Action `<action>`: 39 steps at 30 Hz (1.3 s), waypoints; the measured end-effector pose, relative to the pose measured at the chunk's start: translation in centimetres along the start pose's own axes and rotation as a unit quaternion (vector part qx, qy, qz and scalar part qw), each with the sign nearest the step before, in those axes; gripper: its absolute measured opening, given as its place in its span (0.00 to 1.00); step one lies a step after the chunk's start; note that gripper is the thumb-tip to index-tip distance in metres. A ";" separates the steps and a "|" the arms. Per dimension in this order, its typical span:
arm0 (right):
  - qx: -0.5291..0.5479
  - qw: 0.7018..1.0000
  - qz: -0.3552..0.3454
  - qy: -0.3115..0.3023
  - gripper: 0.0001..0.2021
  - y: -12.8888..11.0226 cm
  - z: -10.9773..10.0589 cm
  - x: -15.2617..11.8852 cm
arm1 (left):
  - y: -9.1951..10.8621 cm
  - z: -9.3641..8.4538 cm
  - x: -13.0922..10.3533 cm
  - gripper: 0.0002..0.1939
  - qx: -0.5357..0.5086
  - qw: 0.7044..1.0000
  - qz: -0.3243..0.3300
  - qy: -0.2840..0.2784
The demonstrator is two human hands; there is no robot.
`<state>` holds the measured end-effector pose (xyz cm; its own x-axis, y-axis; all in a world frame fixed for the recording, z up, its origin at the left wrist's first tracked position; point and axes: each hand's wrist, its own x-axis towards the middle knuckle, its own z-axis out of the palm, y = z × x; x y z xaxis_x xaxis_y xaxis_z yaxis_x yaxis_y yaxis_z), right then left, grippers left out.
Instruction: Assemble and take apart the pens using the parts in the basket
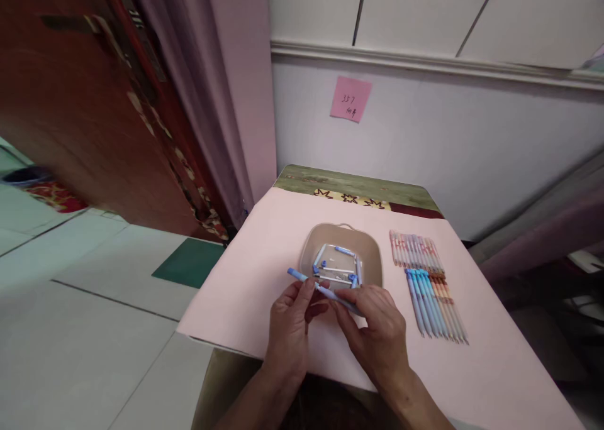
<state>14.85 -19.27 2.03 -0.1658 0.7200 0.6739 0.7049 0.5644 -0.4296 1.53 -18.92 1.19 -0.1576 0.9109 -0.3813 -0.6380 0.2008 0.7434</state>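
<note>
Both hands meet at 6 o'clock of the desk, which is covered in a pale pink sheet. Left hand closed in a pinch on the blue pen, fingers wrapped round its left part, thumb side up. Right hand also pinched narrow on the same pen, fingertips on its right end. Pen lies slanted between them, its blue tip sticking out past the left hand toward 10 o'clock, over the near rim of the tray. Pen is off the desk, held by both hands.

Beige tray sits just beyond the hands at 12 o'clock, rounded square, handle loop on the far edge. Inside it: loose pen parts, pale blue barrels, small blue caps and thin white refills, scattered, some touching each other. Exact count hard to tell.

At 2 o'clock of the hands, two rows of pens lie flat on the desk, side by side and touching. Far row of pens is pinkish and pale. Near row of pens has blue ones at left and orange-pink ones at right, tips pointing toward the near edge. Rows are near the tray, not touching it.

Far end of the desk shows a green patterned cloth under the pink sheet. Pink sticky note on the white wall at 12 o'clock, handwriting on it too small to read. Dark wooden door and purple curtain at 10 o'clock. Tiled floor at 9 o'clock, with a green mat near the desk corner.
</note>
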 end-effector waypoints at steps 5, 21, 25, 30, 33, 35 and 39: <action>-0.005 1.000 -0.009 0.011 0.05 -0.2 -0.2 0.2 | -0.1 0.2 0.0 0.12 0.000 1.000 0.008 -0.001; -0.019 0.999 -0.018 0.020 0.04 -0.4 -0.3 0.1 | 0.1 0.2 -0.2 0.14 -0.030 1.000 -0.002 -0.010; -0.010 1.000 -0.018 0.017 0.05 -0.4 -0.2 0.1 | 0.1 0.2 -0.3 0.14 -0.022 1.000 -0.005 -0.019; -0.015 1.000 -0.018 0.021 0.06 -0.5 -0.1 0.2 | -0.1 0.3 -0.5 0.14 -0.002 0.999 -0.012 -0.040; -0.015 1.000 -0.017 0.019 0.07 -0.5 -0.1 0.2 | 0.0 0.3 -0.5 0.14 0.006 0.999 -0.017 -0.046; -0.015 1.000 -0.010 0.015 0.07 -0.5 -0.1 0.1 | 0.0 0.3 -0.5 0.14 0.007 0.998 -0.018 -0.052; -0.037 0.999 0.010 0.006 0.06 -0.4 -0.1 0.0 | -0.2 0.3 -0.5 0.13 0.007 0.997 -0.006 -0.073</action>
<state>14.59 -19.57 2.25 -0.1433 0.7261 0.6725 0.7568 0.5183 -0.3983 1.97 -19.32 1.36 -0.0373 0.9510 -0.3068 -0.6285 0.2164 0.7471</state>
